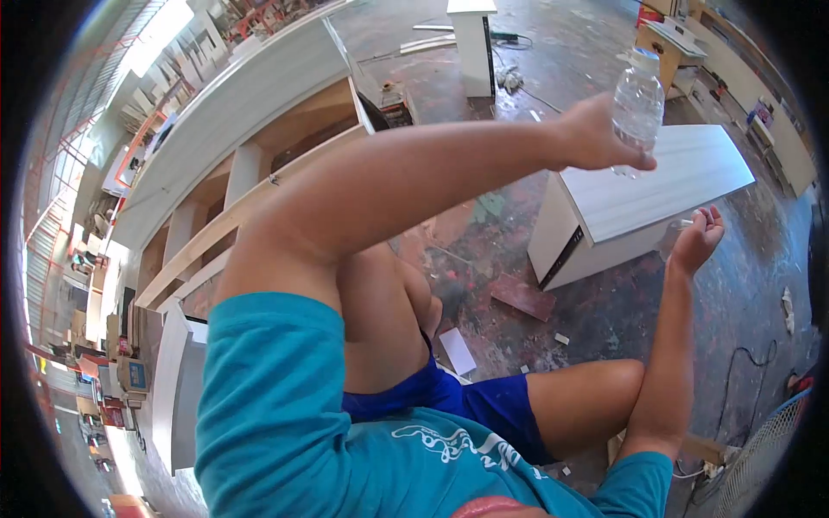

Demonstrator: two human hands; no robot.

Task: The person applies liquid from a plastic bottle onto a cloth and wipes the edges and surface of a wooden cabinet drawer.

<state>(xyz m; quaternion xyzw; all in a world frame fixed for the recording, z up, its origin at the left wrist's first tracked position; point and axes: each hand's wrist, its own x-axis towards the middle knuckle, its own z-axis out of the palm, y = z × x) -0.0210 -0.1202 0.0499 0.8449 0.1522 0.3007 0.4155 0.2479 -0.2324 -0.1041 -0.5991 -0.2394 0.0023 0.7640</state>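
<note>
My left arm stretches across to the right, and my left hand is closed around the lower part of a clear plastic bottle. The bottle stands nearly upright with a bluish cap or top. Lower down, my right hand is raised with its fingers curled. A small see-through thing with a pale edge shows beside its fingers, but its kind is unclear. Behind both hands lies a white wood-grain cabinet on the floor. My bare legs are bent below my arms.
A long cabinet frame with open compartments lies at the left. A tall white box stands farther back. On the stained floor are a reddish board, a white piece, and cables. A fan guard sits at lower right.
</note>
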